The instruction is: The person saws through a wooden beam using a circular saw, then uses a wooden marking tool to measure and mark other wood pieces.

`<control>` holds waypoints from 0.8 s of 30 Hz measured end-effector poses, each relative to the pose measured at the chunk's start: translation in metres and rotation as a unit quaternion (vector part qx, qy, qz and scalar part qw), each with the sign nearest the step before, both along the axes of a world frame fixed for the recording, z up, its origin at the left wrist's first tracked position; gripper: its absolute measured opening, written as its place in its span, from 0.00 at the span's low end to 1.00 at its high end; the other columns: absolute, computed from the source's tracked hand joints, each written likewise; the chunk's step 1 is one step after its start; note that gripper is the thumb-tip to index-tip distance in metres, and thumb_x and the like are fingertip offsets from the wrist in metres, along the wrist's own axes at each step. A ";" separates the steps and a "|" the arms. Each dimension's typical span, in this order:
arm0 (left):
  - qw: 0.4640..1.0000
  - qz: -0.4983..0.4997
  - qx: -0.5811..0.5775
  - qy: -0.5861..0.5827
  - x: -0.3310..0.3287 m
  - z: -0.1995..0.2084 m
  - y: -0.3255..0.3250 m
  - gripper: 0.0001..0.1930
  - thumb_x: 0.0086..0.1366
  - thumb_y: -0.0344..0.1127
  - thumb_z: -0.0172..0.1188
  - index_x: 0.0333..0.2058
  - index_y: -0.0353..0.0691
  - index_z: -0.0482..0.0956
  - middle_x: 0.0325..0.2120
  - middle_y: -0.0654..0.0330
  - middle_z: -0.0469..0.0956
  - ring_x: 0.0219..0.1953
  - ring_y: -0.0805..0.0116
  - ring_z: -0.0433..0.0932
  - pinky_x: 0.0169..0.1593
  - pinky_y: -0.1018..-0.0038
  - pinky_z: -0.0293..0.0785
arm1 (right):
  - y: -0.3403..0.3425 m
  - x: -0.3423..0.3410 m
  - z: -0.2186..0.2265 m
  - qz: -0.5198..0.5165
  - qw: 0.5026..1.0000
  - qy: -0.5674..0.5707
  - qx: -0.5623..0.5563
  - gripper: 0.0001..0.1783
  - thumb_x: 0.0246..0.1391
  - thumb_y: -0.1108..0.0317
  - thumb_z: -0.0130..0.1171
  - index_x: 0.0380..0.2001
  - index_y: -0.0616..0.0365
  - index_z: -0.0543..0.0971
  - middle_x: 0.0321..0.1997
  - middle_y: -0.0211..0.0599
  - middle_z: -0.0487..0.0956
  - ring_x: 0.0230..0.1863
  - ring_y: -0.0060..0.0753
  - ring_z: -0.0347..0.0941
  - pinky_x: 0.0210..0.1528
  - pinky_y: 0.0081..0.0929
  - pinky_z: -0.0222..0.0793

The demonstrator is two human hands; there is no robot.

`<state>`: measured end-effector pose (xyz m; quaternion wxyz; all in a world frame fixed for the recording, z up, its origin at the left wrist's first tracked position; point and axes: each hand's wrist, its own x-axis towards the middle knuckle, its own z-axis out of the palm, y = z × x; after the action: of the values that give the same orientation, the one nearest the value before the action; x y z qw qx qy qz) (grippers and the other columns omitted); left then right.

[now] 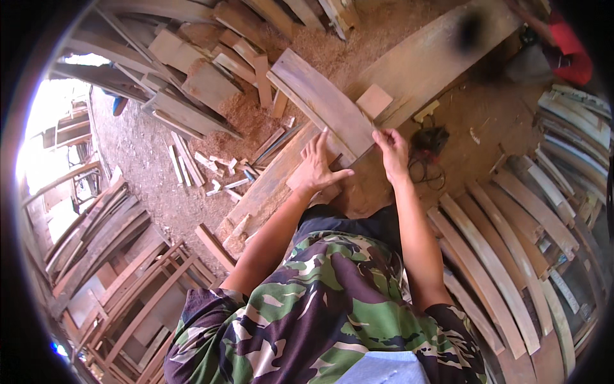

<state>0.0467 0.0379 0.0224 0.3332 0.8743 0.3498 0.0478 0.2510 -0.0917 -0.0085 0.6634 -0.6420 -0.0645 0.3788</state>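
In front of me a wide, slightly curved wooden board [326,96] lies across a long plank bench [422,64]. My left hand [314,165] is open at the board's near left edge, with thumb and fingers spread and fingertips by the wood. At the near right corner my right hand [391,148] has its fingers bent in and closed on the board's edge; the fingertips are partly hidden. A small square wood block [374,101] lies just beyond the board, on the bench. Under and beside my left hand another piece of wood partly shows.
Curved wooden pieces [492,243] are stacked at the right. More boards [128,269] lean at the left, and planks [211,83] stand amid shavings beyond. Wood scraps [217,169] litter the ground. A dark power tool [432,137] with a cord sits right of the bench. A person in red [568,48] is at far right.
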 end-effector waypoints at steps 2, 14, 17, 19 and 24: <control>0.994 -0.056 0.053 0.072 0.007 0.007 -0.004 0.69 0.47 0.75 0.74 0.80 0.46 0.50 0.71 0.41 0.60 0.75 0.40 0.57 0.75 0.44 0.50 | 0.009 0.006 -0.003 -0.018 1.000 0.004 0.005 0.17 0.64 0.60 0.74 0.44 0.63 0.82 0.38 0.25 0.84 0.39 0.15 0.76 0.45 0.19 0.72; 0.987 -0.015 0.123 0.098 0.024 0.002 -0.016 0.51 0.54 0.64 0.75 0.75 0.61 0.67 0.72 0.49 0.62 0.68 0.44 0.65 0.70 0.48 0.59 | 0.027 0.005 -0.014 -0.101 0.994 -0.014 0.031 0.18 0.68 0.63 0.70 0.51 0.67 0.81 0.45 0.31 0.84 0.45 0.18 0.78 0.51 0.21 0.74; 0.988 -0.019 0.138 0.068 0.024 -0.004 -0.015 0.51 0.53 0.62 0.76 0.75 0.61 0.68 0.70 0.46 0.64 0.69 0.43 0.65 0.70 0.47 0.60 | 0.029 0.009 -0.015 -0.079 0.996 -0.052 -0.002 0.20 0.69 0.60 0.69 0.51 0.69 0.81 0.43 0.34 0.85 0.44 0.19 0.79 0.50 0.22 0.75; 0.987 -0.040 0.156 0.026 0.024 -0.012 -0.008 0.51 0.52 0.61 0.77 0.75 0.60 0.68 0.69 0.44 0.65 0.69 0.42 0.65 0.71 0.45 0.60 | 0.028 0.012 -0.014 -0.049 0.992 -0.103 -0.058 0.22 0.69 0.59 0.69 0.52 0.69 0.81 0.43 0.36 0.85 0.43 0.20 0.79 0.49 0.23 0.76; 0.989 -0.030 0.148 -0.008 0.023 -0.024 -0.008 0.50 0.51 0.60 0.77 0.74 0.61 0.70 0.68 0.43 0.66 0.67 0.41 0.68 0.69 0.46 0.64 | 0.030 0.011 -0.007 -0.058 0.988 -0.131 -0.053 0.23 0.70 0.56 0.68 0.51 0.70 0.82 0.42 0.37 0.86 0.41 0.22 0.80 0.46 0.24 0.77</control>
<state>0.0692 0.0295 -0.0013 0.2044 0.9236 0.3099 0.0959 0.2622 -0.0613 -0.0151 0.6355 -0.7228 -0.0931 0.2550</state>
